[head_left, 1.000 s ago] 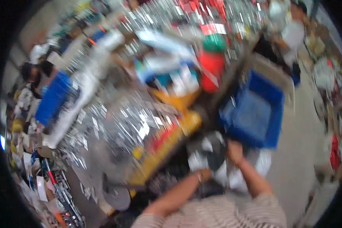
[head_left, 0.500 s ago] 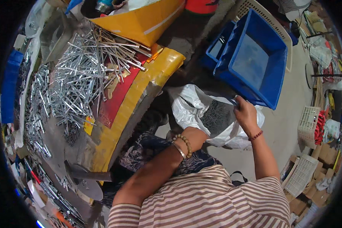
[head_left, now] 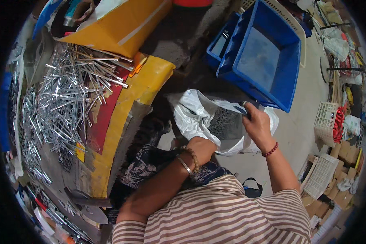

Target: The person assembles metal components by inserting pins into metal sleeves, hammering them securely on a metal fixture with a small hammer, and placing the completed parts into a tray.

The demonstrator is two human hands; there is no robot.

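Observation:
A white plastic bag (head_left: pixel 199 114) sits on the floor in front of me, open at the top, with a dark mass of small metal pieces (head_left: pixel 223 124) inside. My right hand (head_left: pixel 256 124) grips the bag's right rim and holds it open. My left hand (head_left: pixel 202 148) holds the near edge of the bag, fingers curled under it. Both wrists wear bracelets.
Two blue plastic crates (head_left: pixel 264 57) stand just beyond the bag. To the left, a yellow and red covered table (head_left: pixel 122 122) carries a heap of several long silver metal rods (head_left: pixel 69 97). White baskets (head_left: pixel 325 122) and cartons lie at the right.
The view swung from the table top down to the floor. My hands stay on the white bag, and the left hand has moved to its near edge.

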